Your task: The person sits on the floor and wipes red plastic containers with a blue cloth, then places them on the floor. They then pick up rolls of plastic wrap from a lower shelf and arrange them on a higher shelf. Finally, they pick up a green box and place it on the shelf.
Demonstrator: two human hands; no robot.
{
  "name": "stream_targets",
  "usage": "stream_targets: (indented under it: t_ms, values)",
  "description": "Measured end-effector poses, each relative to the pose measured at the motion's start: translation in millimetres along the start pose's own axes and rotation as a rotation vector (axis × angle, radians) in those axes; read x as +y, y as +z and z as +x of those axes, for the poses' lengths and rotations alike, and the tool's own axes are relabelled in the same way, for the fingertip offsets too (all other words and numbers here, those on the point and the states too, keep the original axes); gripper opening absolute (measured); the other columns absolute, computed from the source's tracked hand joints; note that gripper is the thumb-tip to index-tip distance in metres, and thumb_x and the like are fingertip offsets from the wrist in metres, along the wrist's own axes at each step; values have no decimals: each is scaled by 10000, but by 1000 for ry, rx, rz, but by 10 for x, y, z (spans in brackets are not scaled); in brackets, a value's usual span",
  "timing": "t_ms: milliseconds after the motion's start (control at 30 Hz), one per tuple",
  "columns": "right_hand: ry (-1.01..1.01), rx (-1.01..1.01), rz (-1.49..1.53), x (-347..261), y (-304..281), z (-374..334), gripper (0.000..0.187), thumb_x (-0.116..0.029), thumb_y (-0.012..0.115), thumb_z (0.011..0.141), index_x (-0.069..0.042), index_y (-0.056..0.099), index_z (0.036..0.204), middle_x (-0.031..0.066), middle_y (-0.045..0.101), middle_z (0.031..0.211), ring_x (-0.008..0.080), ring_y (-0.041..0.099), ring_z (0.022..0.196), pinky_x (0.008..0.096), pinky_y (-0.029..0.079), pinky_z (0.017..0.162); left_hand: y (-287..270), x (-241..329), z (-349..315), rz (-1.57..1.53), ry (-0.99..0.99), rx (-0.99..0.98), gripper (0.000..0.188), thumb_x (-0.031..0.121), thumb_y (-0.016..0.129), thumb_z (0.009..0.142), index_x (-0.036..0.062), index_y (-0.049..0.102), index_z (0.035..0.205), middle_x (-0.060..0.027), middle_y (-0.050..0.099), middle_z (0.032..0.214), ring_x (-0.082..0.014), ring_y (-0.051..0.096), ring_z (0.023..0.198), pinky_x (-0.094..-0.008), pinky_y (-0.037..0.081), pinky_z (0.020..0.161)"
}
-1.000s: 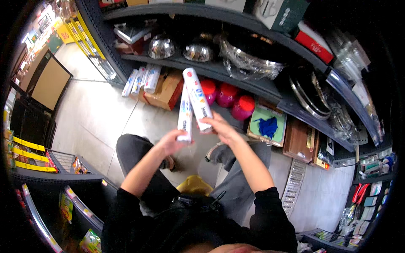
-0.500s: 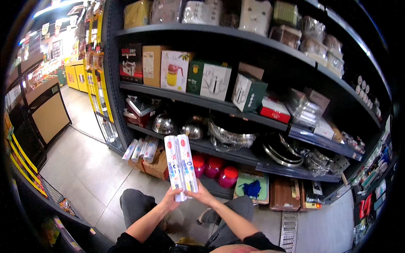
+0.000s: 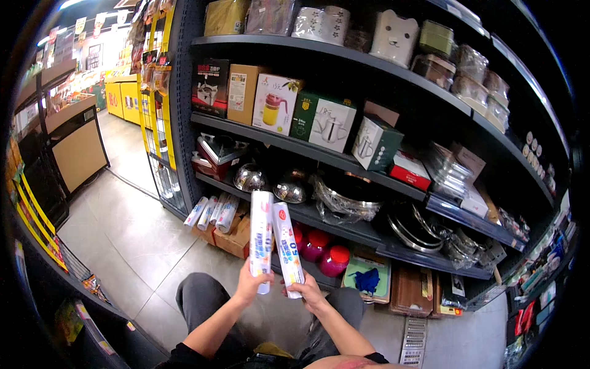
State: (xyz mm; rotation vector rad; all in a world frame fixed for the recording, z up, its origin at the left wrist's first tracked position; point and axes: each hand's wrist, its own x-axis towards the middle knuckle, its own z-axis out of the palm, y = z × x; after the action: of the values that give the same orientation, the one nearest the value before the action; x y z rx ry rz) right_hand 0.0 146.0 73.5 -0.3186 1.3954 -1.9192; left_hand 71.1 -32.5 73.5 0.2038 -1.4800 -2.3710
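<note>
Above left hand [image 3: 251,286]: upright white roll [image 3: 261,238].

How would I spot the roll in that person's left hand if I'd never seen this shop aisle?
Start at the dark shelving unit of boxed kitchenware, then look down to the two hands raised before it. The left hand grips a tall white roll upright. It stands straighter than the tilted roll with blue and red print in the right hand.

Left hand [image 3: 249,288] and right hand [image 3: 307,292] hold two white rolls [image 3: 273,243], probably wrap.
</note>
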Motion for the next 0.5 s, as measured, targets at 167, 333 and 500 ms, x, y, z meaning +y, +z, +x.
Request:
stream_targets:
  t_ms: [167, 333, 500]
  values:
    - [61, -182, -145, 182, -481, 588, 642, -70, 703, 683, 33, 419, 1249, 119, 631, 1003, 178, 641, 811, 293, 529, 710, -603, -300, 634, 16, 115, 144, 350, 148, 701, 817, 50, 481, 1071, -46, 583, 850, -148, 609, 647, -288, 518, 591]
    - [405, -457, 293, 465, -289, 1191, 705, -192, 723, 701, 17, 398, 1291, 89, 596, 1009, 151, 608, 782, 269, 507, 719, -900, -464, 742, -190, 15, 370, 306, 248, 633, 867, 70, 468, 1054, -84, 585, 750, -184, 600, 584, -314, 513, 541]
    - [738, -482, 477, 949, -525, 1645, 610, -365, 634, 875, -30, 391, 1322, 78, 589, 984, 152, 605, 777, 259, 501, 712, -1083, -589, 902, -53, -50, 564, 341, 250, 659, 856, 72, 466, 1074, -49, 565, 794, -165, 588, 619, -307, 497, 550]
